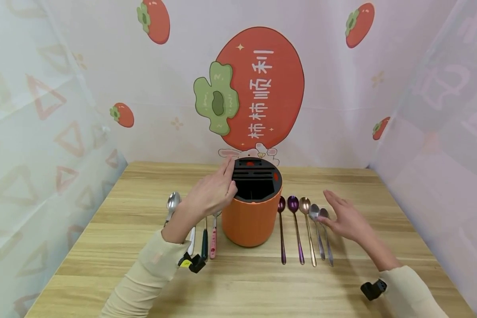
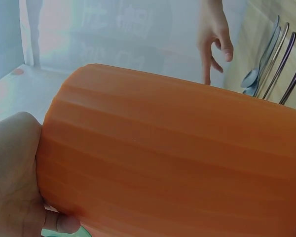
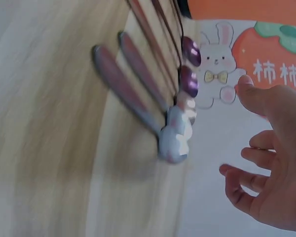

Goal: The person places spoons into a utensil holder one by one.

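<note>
An orange cylindrical utensil holder point(image 1: 249, 225) with a black slotted top point(image 1: 254, 174) stands upright on the table. My left hand point(image 1: 212, 187) holds it at the left of its rim; in the left wrist view, that hand point(image 2: 15, 173) lies at the holder's top end, with one fingertip against its side. My right hand point(image 1: 347, 221) hovers with spread fingers beside the right-hand row of spoons, holding nothing. Nearest to it are silver spoons point(image 1: 323, 234), followed leftward by a gold spoon point(image 1: 306, 207) and purple spoons point(image 1: 293, 204). The right wrist view shows loosely bent fingers point(image 3: 259, 158).
Left of the holder lie more utensils, partly hidden under my left forearm: a silver spoon point(image 1: 173, 202), a dark green handle point(image 1: 204, 245) and a pink handle point(image 1: 213, 243). A printed persimmon backdrop point(image 1: 183, 101) stands behind the wooden table point(image 1: 238, 282), with fabric walls on both sides.
</note>
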A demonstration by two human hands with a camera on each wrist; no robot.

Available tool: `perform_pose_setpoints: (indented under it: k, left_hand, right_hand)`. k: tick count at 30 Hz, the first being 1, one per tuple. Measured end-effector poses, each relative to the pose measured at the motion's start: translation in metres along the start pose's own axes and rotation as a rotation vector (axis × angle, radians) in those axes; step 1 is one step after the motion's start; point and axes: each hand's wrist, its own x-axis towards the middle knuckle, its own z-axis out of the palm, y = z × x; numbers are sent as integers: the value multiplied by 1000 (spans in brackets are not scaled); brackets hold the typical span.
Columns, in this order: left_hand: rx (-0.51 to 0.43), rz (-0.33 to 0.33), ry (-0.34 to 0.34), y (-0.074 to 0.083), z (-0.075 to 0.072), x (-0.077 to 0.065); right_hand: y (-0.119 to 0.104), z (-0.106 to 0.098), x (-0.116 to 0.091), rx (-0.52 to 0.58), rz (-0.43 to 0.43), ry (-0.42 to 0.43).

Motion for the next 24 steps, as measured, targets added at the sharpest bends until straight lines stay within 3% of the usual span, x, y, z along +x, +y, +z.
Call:
perform_pose_setpoints:
  k: [9, 19, 24]
  left_hand:
    - [17, -12, 0, 2, -1, -1]
    - [16, -9, -9, 0, 1, 0]
    - [22, -7, -1, 0, 2, 2]
  right_hand:
    - [-37, 11, 19, 76, -96, 38]
    - [-68, 33, 33, 245, -41, 1]
    - [-77, 44, 40, 268, 1, -27]
